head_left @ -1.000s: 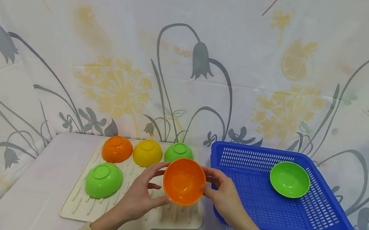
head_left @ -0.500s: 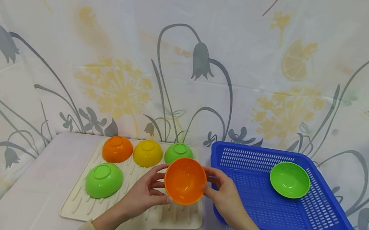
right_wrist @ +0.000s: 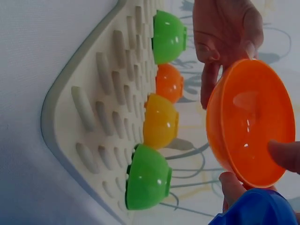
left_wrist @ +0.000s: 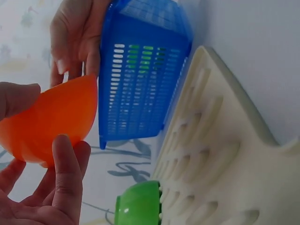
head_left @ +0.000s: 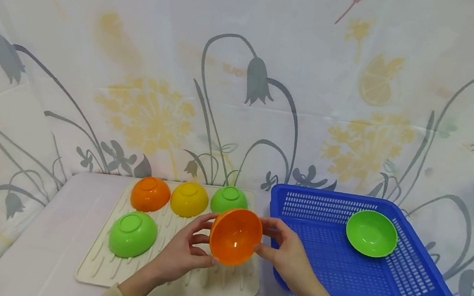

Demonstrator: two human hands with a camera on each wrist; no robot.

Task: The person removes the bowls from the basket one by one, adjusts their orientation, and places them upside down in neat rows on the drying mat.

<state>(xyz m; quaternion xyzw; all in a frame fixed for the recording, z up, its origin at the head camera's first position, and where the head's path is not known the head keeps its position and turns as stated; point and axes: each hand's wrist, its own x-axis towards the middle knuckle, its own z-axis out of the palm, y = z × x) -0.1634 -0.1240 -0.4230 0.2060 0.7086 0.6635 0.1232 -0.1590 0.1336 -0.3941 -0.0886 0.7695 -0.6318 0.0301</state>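
Both hands hold an orange bowl [head_left: 235, 237] in the air over the right front part of a cream drying mat [head_left: 155, 278]. Its hollow side faces the head camera, turned slightly right. My left hand [head_left: 183, 252] grips the bowl's left side, thumb low and fingers behind. On the right side my right hand [head_left: 290, 254] pinches it, thumb at the rim. In the right wrist view the bowl's inside [right_wrist: 262, 122] looks bare. Upside down on the mat sit another orange bowl [head_left: 150, 194], a yellow bowl [head_left: 190, 199], a green bowl [head_left: 229, 199] and a nearer green bowl [head_left: 133, 234].
A blue plastic basket [head_left: 335, 288] stands right of the mat, close to my right hand. Inside it a green bowl [head_left: 372, 234] lies with its hollow side up. White cloth [head_left: 47, 237] covers the table, and a flower-patterned curtain [head_left: 163, 57] hangs behind.
The orange bowl has turned a little, so its outer left wall now shows. My right thumb has shifted slightly left along its rim. Both hands keep their hold.
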